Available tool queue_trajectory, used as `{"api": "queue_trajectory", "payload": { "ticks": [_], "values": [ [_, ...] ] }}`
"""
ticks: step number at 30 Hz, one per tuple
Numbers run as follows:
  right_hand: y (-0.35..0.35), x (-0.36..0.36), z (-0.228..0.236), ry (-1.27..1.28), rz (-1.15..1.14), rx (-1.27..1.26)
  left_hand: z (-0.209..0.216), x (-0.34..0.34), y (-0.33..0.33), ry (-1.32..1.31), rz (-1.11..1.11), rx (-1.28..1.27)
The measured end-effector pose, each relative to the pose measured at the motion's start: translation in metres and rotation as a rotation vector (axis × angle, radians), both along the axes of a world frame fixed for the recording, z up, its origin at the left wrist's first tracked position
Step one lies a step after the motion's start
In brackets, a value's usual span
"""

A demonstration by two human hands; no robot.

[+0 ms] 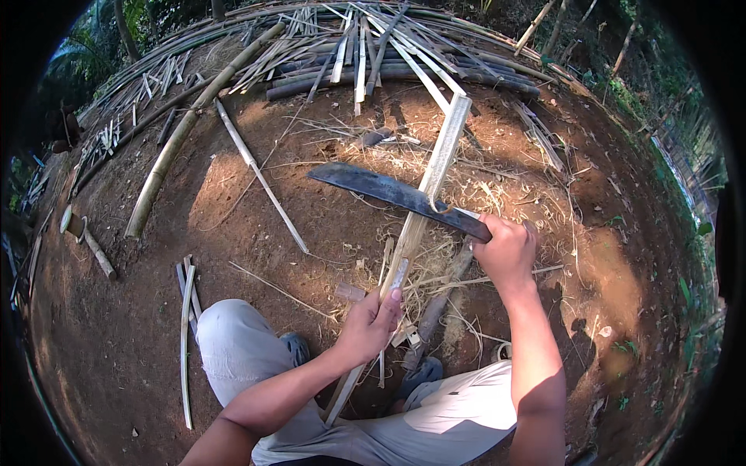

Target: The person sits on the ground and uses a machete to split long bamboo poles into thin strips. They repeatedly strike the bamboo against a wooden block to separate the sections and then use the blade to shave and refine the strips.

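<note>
My left hand [368, 327] is closed around the lower part of a long, pale split-bamboo strip [446, 149], which slants away from between my legs toward the far right. In my right hand [508, 252] is the handle of a machete [371, 187]. Its broad dark blade lies across the strip above my left hand, its tip pointing left. A thin curl of shaving [437, 205] stands up where blade and strip meet. The strip's near end is partly hidden behind my left forearm.
Shavings [486, 194] litter the ground ahead. A short dark pole [439, 307] lies between my feet. At the back is a pile of bamboo poles and split strips [404, 71]. A long bamboo pole [172, 151] and a thinner stick [260, 175] lie left; loose strips [186, 342] lie beside my knee.
</note>
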State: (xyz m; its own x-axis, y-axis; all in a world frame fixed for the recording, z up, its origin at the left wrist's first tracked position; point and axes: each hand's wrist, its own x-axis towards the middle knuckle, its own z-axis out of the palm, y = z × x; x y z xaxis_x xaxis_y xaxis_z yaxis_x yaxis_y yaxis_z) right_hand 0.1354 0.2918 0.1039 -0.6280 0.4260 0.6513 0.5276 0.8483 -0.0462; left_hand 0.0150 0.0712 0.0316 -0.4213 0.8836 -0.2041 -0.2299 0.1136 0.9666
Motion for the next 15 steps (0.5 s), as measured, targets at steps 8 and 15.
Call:
{"api": "queue_trajectory", "payload": {
  "ticks": [8,15],
  "values": [
    [0.035,0.004,0.002,0.096,-0.118,0.048,-0.006,0.002,-0.002,-0.045,-0.083,-0.002],
    [-0.020,-0.010,-0.025,-0.116,0.167,0.077,-0.001,-0.011,0.001,-0.149,-0.094,-0.048]
  ]
}}
